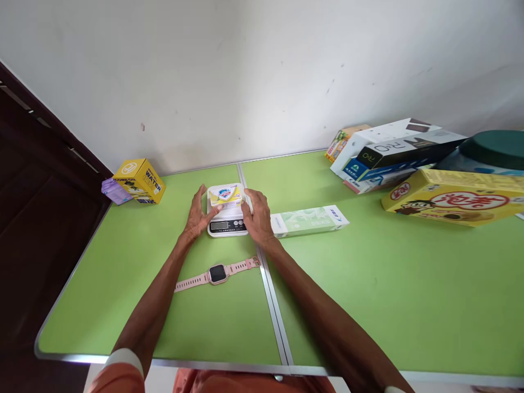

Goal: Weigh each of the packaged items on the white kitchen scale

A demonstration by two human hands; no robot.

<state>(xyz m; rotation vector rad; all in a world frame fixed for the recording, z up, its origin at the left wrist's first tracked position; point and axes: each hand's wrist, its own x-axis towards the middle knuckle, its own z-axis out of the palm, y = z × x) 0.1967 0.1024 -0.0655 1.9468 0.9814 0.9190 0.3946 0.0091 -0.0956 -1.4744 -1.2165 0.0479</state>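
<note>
In the head view I had the left hand [198, 218] open, thumb and fingers spread wide, the thumb tip at the front edge of a small box [226, 195]. The right hand [257, 221] was half open and curved, its thumb at the box's right end; I could not tell whether either pressed on it. The box lay flat on the plate of a white scale [228, 212], behind the display.

The right hand hid part of the scale's right edge. Just beyond it, a long box [309, 219] lay on the green surface [368, 305]. Nearer me, a pink watch [218, 274] was stretched out, clear of the scale. Far left, a yellow cube [141, 181] stood beside a purple pack [115, 191]. Well apart on the right were a yellow carton [454, 199], a black box [409, 150] and a green lid [495, 150].
</note>
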